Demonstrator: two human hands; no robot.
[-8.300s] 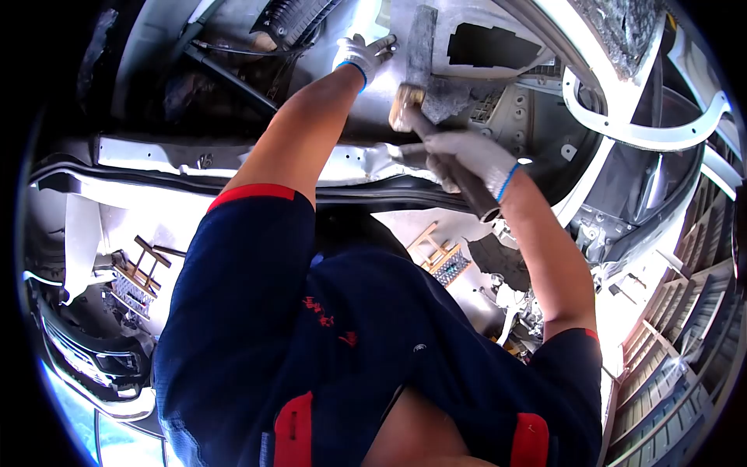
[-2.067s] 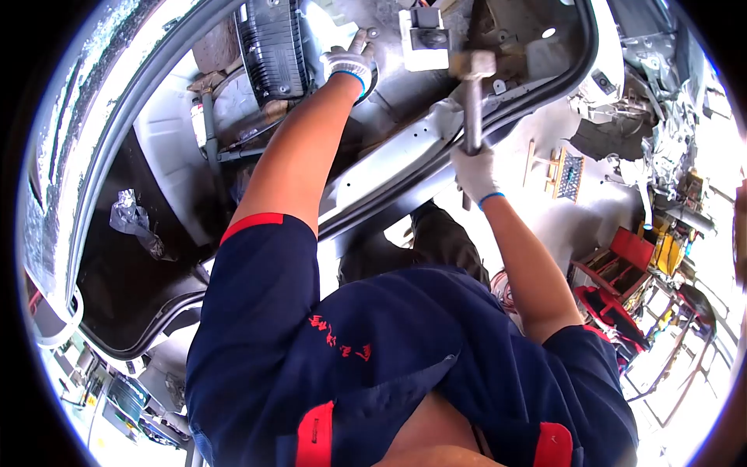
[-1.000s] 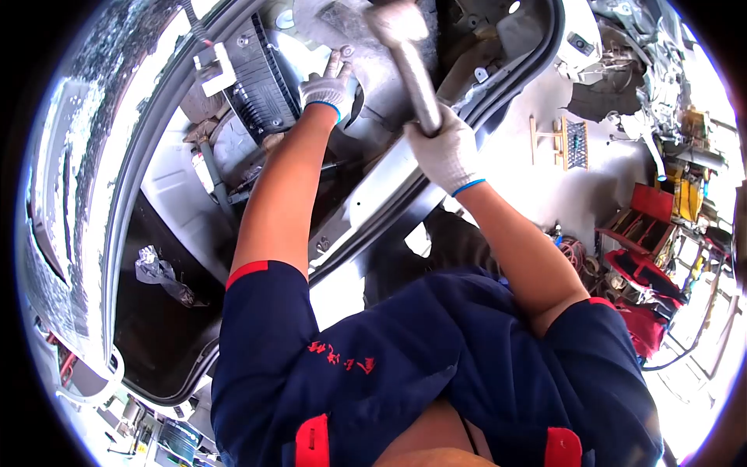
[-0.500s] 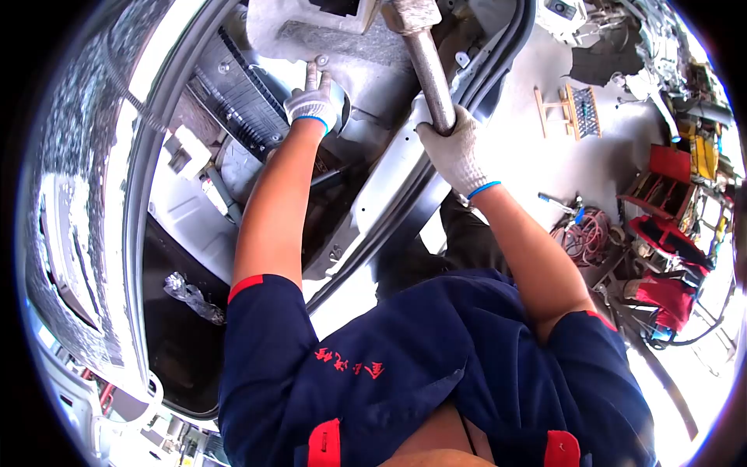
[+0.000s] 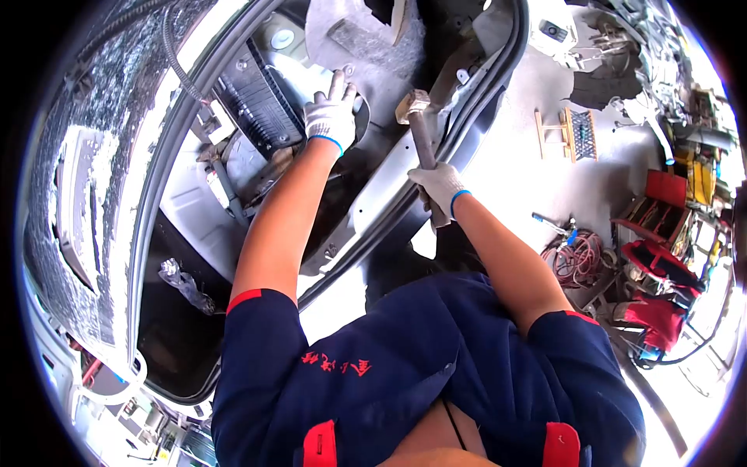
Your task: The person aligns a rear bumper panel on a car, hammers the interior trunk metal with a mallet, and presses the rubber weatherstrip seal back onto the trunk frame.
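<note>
My right hand, in a white knit glove with a blue cuff, is wrapped around the handle of a hammer. The hammer's worn head points up and away from me, over the inner edge of an open vehicle body. My left hand, gloved the same way, is inside the opening with its fingers spread. Its fingertips reach toward a bare grey metal panel; whether they press on it I cannot tell. Left of that hand lies a black ribbed part.
A dark rubber seal rims the opening. Crumpled clear plastic lies in a dark recess at lower left. On the floor to the right are a small wooden stool, a coiled reddish hose and an open red toolbox.
The hammer has come down from close to the camera, its head now lower and farther from me. My left hand's fingers are spread wider, and the view has shifted slightly.
</note>
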